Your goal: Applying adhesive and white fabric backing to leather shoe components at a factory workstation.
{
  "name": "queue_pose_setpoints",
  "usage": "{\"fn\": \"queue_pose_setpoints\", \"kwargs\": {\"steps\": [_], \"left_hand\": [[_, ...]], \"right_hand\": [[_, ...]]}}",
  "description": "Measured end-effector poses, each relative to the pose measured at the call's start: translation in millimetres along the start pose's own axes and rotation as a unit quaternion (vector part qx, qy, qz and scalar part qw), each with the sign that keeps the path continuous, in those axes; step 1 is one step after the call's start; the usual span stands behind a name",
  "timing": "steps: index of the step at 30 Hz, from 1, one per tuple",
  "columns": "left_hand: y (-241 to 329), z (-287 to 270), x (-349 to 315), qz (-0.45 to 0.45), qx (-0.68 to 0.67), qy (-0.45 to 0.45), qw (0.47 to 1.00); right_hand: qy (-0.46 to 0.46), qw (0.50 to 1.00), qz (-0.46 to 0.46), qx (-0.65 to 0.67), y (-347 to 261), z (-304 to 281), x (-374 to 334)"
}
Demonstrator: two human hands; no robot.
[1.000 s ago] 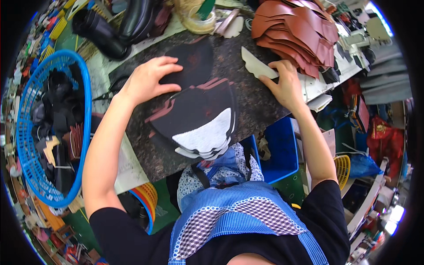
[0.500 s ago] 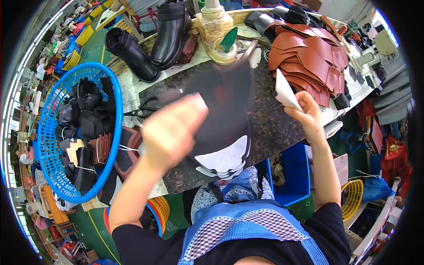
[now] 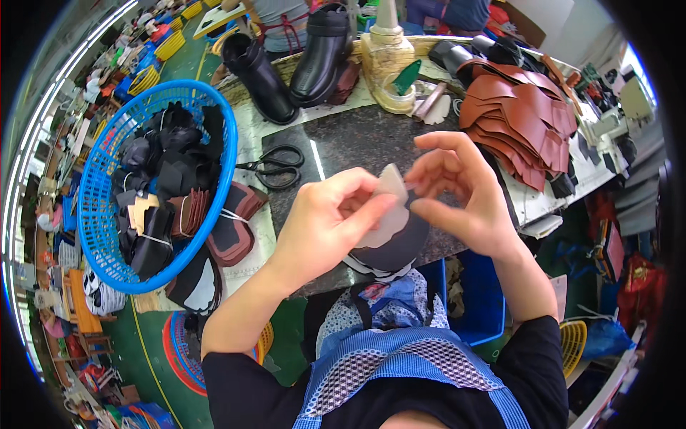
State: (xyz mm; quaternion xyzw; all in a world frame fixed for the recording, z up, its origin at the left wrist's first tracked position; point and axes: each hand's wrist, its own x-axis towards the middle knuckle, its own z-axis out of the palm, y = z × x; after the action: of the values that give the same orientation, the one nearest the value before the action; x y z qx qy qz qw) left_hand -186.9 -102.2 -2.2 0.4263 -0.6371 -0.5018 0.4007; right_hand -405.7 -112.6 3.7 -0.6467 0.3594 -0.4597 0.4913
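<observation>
A thin, pale grey shaped piece [image 3: 389,187] is pinched between the thumb and fingers of my left hand [image 3: 325,218], upright over the work surface. Close to its right edge is my right hand [image 3: 457,189], with thumb and fingers curved and apart and nothing plainly held. Below both hands, black shoe-upper pieces [image 3: 404,247] with white undersides lie at the near edge of the dark stone slab [image 3: 336,136]. My left hand and the pale piece hide part of them. Black-handled scissors [image 3: 279,168] rest at the slab's left side.
At left stands a blue basket [image 3: 232,143] of bundled dark pieces. Black boots [image 3: 318,61] and a cream glue container [image 3: 386,57] with a green scraper [image 3: 407,77] stand at the back. Brown leather pieces [image 3: 518,114] are stacked at right. A blue bin [image 3: 482,307] sits below.
The pale piece has passed from my right hand to my left. Both hands have come together over the near part of the slab. The view has shifted, so the table appears farther right.
</observation>
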Motion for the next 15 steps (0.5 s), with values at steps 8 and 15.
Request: {"fn": "queue_pose_setpoints", "kwargs": {"steps": [8,15], "left_hand": [[-11,6,-3,0.001,0.035,-0.057,0.998],[-18,15,2,0.019,-0.201,-0.197,0.959]], "right_hand": [[-0.113,0.974,0.167,0.102,2,-10,0],[-0.302,0.900,0.282,0.140,-16,-14,-7]]}}
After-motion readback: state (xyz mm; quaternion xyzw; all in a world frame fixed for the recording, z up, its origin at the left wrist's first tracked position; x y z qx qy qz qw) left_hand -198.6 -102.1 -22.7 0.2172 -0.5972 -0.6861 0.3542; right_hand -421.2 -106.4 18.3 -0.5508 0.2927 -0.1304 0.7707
